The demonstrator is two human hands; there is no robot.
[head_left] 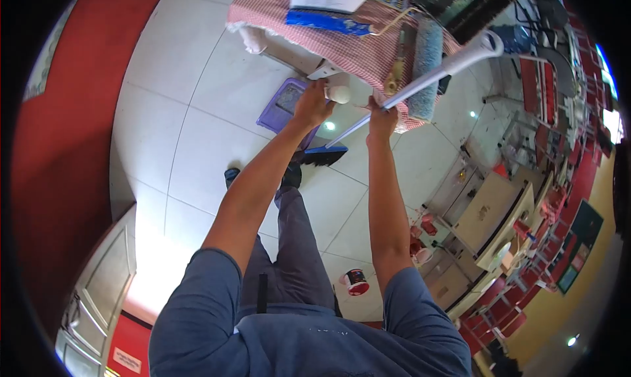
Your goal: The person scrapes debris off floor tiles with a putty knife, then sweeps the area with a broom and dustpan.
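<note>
My left hand (311, 105) is closed around a handle whose rounded white end (338, 94) pokes out past my fingers. Below it on the floor is a purple dustpan (268, 117), and the handle appears to belong to it. My right hand (382, 119) grips the stick of a broom (420, 82), which slants from its thick white end at upper right down to a blue head with dark bristles (326, 156). The bristles are at floor level beside the dustpan, near my shoes.
Ahead stands a table with a red checked cloth (263, 9), bearing a blue paint roller (328, 23), a fluffy light-blue roller (426, 68) and a dark tray (473, 12). A paint bucket (355, 282) is on the floor. Desks (490, 212) and red chairs line the right.
</note>
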